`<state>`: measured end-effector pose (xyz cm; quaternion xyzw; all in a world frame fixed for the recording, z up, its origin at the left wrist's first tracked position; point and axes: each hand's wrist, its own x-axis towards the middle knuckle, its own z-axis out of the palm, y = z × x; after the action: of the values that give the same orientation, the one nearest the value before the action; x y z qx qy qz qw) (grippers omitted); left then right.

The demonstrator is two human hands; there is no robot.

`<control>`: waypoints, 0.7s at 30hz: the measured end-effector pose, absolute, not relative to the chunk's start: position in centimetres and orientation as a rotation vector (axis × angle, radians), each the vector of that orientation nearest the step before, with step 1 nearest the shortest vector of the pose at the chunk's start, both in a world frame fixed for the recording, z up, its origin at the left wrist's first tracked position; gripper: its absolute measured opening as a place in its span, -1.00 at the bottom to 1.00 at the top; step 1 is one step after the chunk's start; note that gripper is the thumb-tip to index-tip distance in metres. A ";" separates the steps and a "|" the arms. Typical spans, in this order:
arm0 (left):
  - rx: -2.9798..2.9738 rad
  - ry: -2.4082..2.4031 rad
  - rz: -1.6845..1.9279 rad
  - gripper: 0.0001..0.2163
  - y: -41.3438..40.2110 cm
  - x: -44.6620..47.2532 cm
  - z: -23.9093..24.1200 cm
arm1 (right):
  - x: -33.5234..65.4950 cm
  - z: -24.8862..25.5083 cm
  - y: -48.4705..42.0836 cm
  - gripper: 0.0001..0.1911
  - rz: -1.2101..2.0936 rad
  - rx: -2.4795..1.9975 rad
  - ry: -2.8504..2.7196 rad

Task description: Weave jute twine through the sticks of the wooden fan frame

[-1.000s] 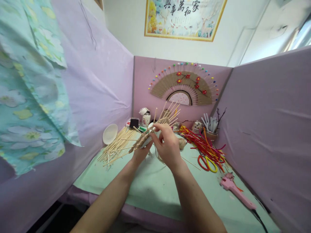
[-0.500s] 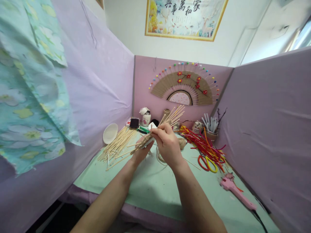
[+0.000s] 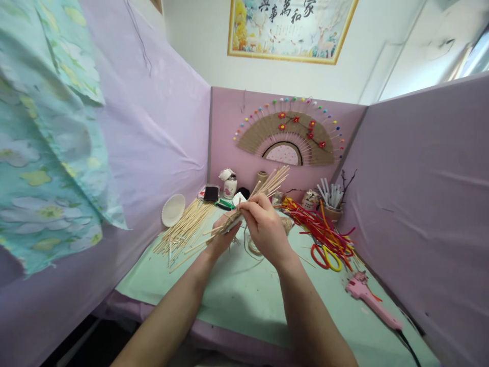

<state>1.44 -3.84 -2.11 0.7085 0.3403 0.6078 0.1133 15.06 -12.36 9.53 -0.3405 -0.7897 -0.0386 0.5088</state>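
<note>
One pale green tabletop is filling the lower half of the frame, and above it, near the centre, a stick-and-twine piece is slanting, its bare sticks pointing to the upper right and lower left. The right hand is curling nearly closed, thumb and forefinger pinching at the piece's upper edge; whether they are gripping strand or stick is too small to tell. The left hand, partly hidden, is closing around the piece from below. Below the right hand, a loop of twine is lying loose. The hands are probably working twine between the sticks; the next move seems to be calling for a steady left hold and a snug pull with the right fingertips.
</note>
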 end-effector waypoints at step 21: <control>2.179 0.797 1.897 -0.67 -3.2 0.8 -1.8 | 20.2 2.6 -12.3 -0.85 0.252 -0.896 -1.332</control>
<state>0.77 -3.23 -1.80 0.7252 0.2652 0.6313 0.0722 20.23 -12.33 2.65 -0.4004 -0.5950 0.1127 0.6877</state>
